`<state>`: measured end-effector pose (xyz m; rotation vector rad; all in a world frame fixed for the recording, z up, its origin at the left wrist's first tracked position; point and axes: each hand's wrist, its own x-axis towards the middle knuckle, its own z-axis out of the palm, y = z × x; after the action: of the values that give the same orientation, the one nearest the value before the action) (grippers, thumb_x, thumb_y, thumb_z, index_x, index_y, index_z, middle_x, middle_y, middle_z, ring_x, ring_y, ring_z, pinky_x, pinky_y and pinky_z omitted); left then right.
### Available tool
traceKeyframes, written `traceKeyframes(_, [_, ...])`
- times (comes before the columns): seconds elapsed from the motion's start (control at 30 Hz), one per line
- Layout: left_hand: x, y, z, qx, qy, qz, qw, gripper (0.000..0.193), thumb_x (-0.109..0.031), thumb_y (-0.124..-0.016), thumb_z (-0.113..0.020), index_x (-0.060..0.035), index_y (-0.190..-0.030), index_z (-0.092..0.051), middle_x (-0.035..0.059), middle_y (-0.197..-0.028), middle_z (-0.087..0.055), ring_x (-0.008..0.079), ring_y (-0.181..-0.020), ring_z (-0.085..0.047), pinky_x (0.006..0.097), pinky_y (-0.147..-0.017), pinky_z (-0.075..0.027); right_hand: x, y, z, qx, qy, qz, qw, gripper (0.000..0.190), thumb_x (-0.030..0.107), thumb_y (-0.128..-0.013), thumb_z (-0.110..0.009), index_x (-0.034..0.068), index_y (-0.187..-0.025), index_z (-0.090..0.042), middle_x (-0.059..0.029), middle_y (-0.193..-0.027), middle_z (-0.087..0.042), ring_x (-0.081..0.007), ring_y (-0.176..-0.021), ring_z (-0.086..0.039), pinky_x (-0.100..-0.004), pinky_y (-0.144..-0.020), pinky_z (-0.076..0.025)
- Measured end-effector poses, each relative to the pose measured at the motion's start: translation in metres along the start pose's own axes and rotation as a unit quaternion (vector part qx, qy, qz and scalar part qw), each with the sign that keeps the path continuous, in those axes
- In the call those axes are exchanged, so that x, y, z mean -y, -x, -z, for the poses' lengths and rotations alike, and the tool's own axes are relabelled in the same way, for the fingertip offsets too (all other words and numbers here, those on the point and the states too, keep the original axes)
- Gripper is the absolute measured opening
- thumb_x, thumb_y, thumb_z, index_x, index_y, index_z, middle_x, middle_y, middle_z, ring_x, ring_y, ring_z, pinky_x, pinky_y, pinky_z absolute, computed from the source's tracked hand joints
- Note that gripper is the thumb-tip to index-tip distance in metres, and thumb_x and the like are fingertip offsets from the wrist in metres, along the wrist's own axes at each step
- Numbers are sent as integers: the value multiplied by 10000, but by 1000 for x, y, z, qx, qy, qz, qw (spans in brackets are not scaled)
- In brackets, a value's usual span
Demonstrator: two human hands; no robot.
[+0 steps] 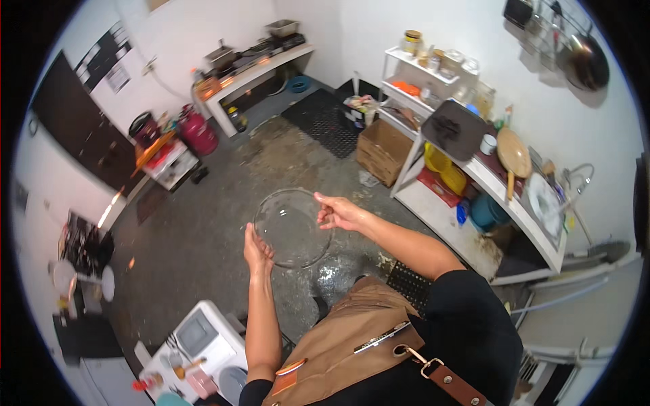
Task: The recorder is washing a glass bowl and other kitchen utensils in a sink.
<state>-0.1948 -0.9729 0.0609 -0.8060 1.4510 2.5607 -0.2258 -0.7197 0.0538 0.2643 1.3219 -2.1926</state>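
A round, clear glass dish or bowl (pixel 293 228) is held up over the floor in front of my brown apron. My left hand (pixel 257 248) grips its rim at the lower left, with the thumb upward and the fingers curled against the glass. At the upper right of the rim, my right hand (pixel 336 211) pinches it between thumb and fingers. The floor shows through the glass, and I see nothing lying inside it.
A white table (pixel 210 345) with containers and utensils stands at lower left. To the right is a counter (pixel 518 218) with a sink, beside a shelf rack (pixel 421 66) and cardboard box (pixel 385 148). Gas cylinders (pixel 198 130) and a stove counter (pixel 259 68) stand farther off.
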Motion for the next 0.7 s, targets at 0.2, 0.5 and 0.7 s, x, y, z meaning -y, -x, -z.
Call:
traceKeyframes(0.2, [29, -86, -105, 125, -82, 68, 986, 443, -524, -818, -600, -207, -613, -369, -73, -474, -239, 74, -375, -237, 235, -367, -199, 34, 18, 84, -100, -61, 81, 990, 393, 481, -851, -593, 142, -676, -493, -4, -588, -556, -142, -540, -570, -318, -552, -498])
traceKeyframes(0.5, [44, -206, -204, 194, -146, 164, 956, 446, -537, -829, -584, -189, -618, -403, -76, -483, -291, 79, -395, -273, 245, -404, -247, 103, -53, 167, -107, -169, 36, 979, 342, 421, -890, -540, 140, -699, -506, -54, -544, -573, -169, -472, -564, -309, -498, -474])
traceKeyframes(0.7, [46, -281, -283, 222, -231, 142, 937, 428, -562, -846, -527, -183, -677, -421, -48, -553, -400, 105, -502, -399, 274, -482, -316, 138, -116, 204, -250, -157, 29, 955, 554, 631, -768, -594, 184, -509, -395, 30, -431, -334, -137, -356, -351, -285, -381, -276])
